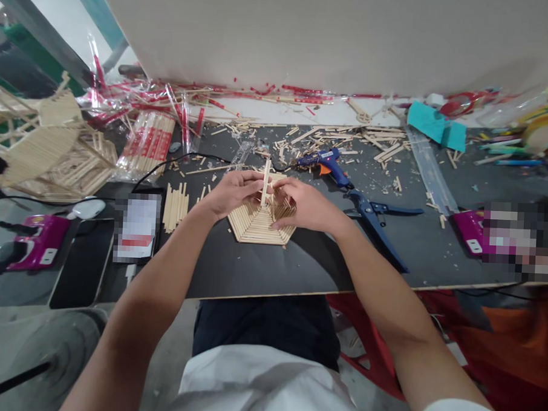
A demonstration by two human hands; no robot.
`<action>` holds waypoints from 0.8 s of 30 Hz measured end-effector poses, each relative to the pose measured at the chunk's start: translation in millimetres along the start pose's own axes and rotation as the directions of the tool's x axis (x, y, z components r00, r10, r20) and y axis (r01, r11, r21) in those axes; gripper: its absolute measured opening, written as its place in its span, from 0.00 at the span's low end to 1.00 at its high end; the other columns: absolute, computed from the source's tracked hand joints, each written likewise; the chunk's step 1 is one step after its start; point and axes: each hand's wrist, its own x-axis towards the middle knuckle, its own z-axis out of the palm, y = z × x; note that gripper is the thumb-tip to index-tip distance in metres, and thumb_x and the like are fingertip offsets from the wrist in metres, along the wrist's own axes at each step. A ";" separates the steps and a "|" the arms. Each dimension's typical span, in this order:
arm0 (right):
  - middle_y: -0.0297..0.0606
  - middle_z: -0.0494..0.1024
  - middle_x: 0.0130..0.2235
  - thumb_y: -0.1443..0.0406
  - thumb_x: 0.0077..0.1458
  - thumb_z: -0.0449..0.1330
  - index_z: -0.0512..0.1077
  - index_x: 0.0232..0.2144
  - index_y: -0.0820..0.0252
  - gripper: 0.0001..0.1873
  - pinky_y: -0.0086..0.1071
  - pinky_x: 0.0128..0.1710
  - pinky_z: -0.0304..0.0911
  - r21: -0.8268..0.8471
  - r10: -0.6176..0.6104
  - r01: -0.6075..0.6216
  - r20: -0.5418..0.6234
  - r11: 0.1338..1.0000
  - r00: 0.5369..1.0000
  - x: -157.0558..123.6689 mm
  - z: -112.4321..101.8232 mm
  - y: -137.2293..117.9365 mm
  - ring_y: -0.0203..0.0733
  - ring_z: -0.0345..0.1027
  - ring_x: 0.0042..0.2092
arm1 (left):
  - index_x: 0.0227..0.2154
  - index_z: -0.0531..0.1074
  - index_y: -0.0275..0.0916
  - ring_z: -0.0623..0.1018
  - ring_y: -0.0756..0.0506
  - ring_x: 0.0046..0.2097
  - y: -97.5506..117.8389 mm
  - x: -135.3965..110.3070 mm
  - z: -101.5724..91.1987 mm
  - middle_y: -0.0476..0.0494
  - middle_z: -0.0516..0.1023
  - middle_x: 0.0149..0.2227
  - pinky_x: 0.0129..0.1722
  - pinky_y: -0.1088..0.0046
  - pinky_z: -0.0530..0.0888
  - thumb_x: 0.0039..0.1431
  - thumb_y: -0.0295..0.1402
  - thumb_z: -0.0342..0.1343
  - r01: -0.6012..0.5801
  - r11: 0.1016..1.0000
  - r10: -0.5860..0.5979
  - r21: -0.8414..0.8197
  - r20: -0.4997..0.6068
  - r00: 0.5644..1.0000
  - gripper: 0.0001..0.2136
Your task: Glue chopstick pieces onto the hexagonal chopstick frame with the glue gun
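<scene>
A hexagonal piece made of rows of wooden sticks (260, 236) lies on the dark tabletop in front of me. From its middle rises a short upright post of pale sticks (266, 175). My left hand (236, 193) is closed, pinching this post between thumb and fingers. On the other side my right hand (308, 204) curves over the hexagon's right part, thumb and fingers apart. Its thumb rests at the stick rows and its fingertips are close to the post; whether they touch it is unclear. Behind the right hand lies a blue glue gun (328, 165).
Blue-handled cutters (375, 225) lie right of my right hand. Loose sticks (176, 206), a packet of sticks (145, 142), phones (83, 261) and a purple power socket (40, 241) are on the left. A larger stick model (49, 147) stands there too. Scraps (304, 137) litter the back.
</scene>
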 end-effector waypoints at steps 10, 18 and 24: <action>0.53 0.77 0.46 0.56 0.63 0.57 0.72 0.41 0.59 0.12 0.60 0.55 0.62 -0.164 0.209 -0.439 -0.700 0.883 0.683 -6.1 -23.4 79.5 0.60 0.69 0.51 | 0.42 0.78 0.29 0.80 0.52 0.31 -0.3 1.0 1.9 0.39 0.83 0.35 0.34 0.76 0.77 0.63 0.27 0.61 0.002 0.999 0.000 0.049 -0.031 1.000 0.07; 0.52 0.77 0.38 0.51 0.60 0.58 0.75 0.37 0.60 0.18 0.56 0.48 0.68 -0.116 0.317 -0.520 -0.676 0.846 0.666 -10.4 -25.4 126.0 0.57 0.73 0.42 | 0.43 0.78 0.29 0.80 0.52 0.32 -0.6 1.2 1.4 0.39 0.83 0.35 0.34 0.76 0.77 0.63 0.28 0.62 0.006 0.998 -0.004 0.057 -0.035 0.999 0.08; 0.44 0.78 0.35 0.44 0.66 0.49 0.68 0.49 0.57 0.26 0.46 0.38 0.70 0.021 0.247 -0.293 -0.593 0.956 0.766 -12.7 -34.6 99.7 0.50 0.74 0.33 | 0.42 0.78 0.29 0.81 0.51 0.32 -1.7 1.6 0.9 0.39 0.83 0.35 0.33 0.76 0.78 0.63 0.28 0.63 -0.003 0.999 0.004 0.035 -0.025 1.000 0.08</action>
